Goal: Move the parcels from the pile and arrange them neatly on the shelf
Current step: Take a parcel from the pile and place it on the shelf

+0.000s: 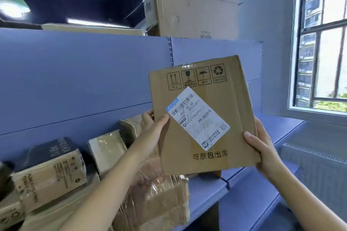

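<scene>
- The cardboard parcel (204, 118) was held upright at centre frame, in front of the blue back panel (75, 73) and clear of the shelf (244, 193) board. Its handling symbols were at the top, and a shipping label (198, 118) lay diagonally across its face.
- The left hand (152, 124) gripped the parcel's left edge, thumb pressed on the front face beside the label and fingers curled behind.
- The right hand (262, 148) gripped the lower right edge, thumb on the front. Its fingers were hidden behind the cardboard.
- Parcels already shelved filled the lower left of the frame. A taped parcel (163, 199) lay just below the held one, and a dark-topped box (50, 170) stood further left.
- Bare shelf board showed at lower right of the frame, just beside the taped parcel. This looked like the available slot.
- The step in hand appeared to be alignment before set-down.
- Recommended procedure:
  - Keep the arrow symbols upward and the label facing outward.
  - Lower the bottom edge squarely onto the bare board.
  - Slide the parcel back to the panel, flush beside the taped parcel.
  - Maintain both grips until the bottom edge is seated, then release one hand at a time.
- Caution: a flat parcel stood on edge would probably tip if released unsupported.
- The source pile was not in view.
</scene>
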`<state>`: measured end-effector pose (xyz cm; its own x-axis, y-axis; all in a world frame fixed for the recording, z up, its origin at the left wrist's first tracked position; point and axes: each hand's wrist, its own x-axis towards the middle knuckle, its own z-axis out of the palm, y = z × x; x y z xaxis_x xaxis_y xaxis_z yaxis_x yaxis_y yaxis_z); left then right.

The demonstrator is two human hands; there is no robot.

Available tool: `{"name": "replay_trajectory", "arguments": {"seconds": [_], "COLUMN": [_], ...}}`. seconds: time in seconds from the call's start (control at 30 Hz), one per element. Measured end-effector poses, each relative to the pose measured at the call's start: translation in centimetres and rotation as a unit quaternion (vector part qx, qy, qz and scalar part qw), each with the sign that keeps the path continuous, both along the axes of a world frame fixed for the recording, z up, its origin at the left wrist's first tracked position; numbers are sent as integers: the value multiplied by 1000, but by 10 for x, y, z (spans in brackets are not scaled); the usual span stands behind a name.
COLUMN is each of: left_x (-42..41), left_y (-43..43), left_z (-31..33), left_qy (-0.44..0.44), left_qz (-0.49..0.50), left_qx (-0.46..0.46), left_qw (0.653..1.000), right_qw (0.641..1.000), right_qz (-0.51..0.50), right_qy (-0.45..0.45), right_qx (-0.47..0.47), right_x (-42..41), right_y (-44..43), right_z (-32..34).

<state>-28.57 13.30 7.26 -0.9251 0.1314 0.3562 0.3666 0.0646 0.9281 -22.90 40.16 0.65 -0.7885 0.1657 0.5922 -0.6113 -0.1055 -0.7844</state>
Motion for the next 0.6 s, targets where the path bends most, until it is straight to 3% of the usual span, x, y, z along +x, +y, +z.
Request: {"name": "replay_trajectory", "arguments": {"seconds": [0.3, 0.47, 0.6], "left_x": [7, 22, 36], "left_y": [132, 188, 221], "left_z": [-53, -109, -165], "left_qy": [-25, -66, -107], "left_qz": [-121, -117, -125], "left_qx": [36, 63, -55], "left_qw": [992, 989, 985], "right_qw": [985, 965, 953], "right_qz": [-164, -241, -277], "right_qy": [-43, -74, -89], "right_qx": [-36, -69, -81], "right_x": [90, 140, 172], "right_y": [83, 138, 188], "right_z": [-44, -74, -93]}}
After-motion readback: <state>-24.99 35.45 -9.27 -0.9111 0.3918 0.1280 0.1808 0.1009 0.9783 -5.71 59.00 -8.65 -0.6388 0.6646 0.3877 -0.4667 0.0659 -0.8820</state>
